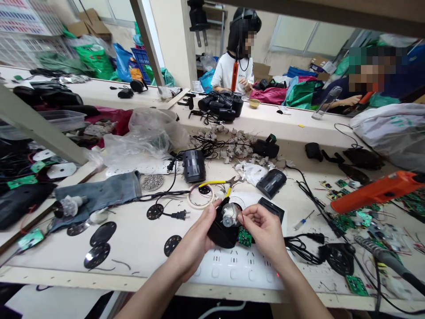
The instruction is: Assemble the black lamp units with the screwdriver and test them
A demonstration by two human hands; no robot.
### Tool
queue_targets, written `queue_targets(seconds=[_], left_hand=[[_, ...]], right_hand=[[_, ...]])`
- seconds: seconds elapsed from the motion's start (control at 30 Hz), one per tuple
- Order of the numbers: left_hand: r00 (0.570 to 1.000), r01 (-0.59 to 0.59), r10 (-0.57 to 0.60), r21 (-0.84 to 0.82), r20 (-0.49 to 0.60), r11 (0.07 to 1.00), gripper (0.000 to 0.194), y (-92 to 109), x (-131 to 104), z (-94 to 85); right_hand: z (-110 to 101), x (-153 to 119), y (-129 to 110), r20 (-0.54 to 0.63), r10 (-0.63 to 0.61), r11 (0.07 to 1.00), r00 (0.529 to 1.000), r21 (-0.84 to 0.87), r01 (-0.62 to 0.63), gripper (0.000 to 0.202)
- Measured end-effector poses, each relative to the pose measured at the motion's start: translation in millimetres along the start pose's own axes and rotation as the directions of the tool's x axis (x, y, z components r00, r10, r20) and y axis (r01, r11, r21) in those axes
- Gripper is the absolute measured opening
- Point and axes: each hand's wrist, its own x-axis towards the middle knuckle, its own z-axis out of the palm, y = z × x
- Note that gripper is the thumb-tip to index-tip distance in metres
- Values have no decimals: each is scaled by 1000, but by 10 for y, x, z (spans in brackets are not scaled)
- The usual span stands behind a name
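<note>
My left hand (199, 230) is wrapped round a black plastic housing (223, 232), held above a white power strip (229, 266). A small motor (229, 218) with a pale front sits in the housing's opening. The fingertips of my right hand (265, 228) pinch thin red wires (241, 218) beside the motor. A green circuit board (245, 237) hangs just below those fingers. Right behind the housing lie yellow-handled cutters (215, 182) and a roll of masking tape (194, 201).
An orange electric screwdriver (375, 192) hangs at the right above scattered circuit boards. Black housings (194, 166) and heaped small motors (232, 144) lie behind. Black discs (102, 233) and a blue cloth (99, 195) are at left. Two people (232, 73) sit across the bench.
</note>
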Motion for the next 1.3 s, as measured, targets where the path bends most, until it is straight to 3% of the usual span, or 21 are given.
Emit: queue_targets(seconds=[0.43,0.67,0.8,1.0,1.3], left_hand=[[1000,-8,8,11,-17,1000,56,-20,-16,27],[1000,-21,21,8,-11,1000,55,-4,-64,44],[998,9,-10,-17,-55,1000,53,13,-60,63],[994,31,-36,-47,-99,998,50,78,-89,128],[996,23,-29,-71,-89,997,49,48,-101,143]], right_hand=[[-18,-9,-39,73,-114,989,991,-83,120,9],[-18,-34,-26,93,-213,965,973,-135,225,15],[-34,-25,30,108,-159,981,981,-96,170,14],[-92,-10,93,223,-104,995,969,11,104,17],[-58,-22,131,174,-115,992,978,80,103,14]])
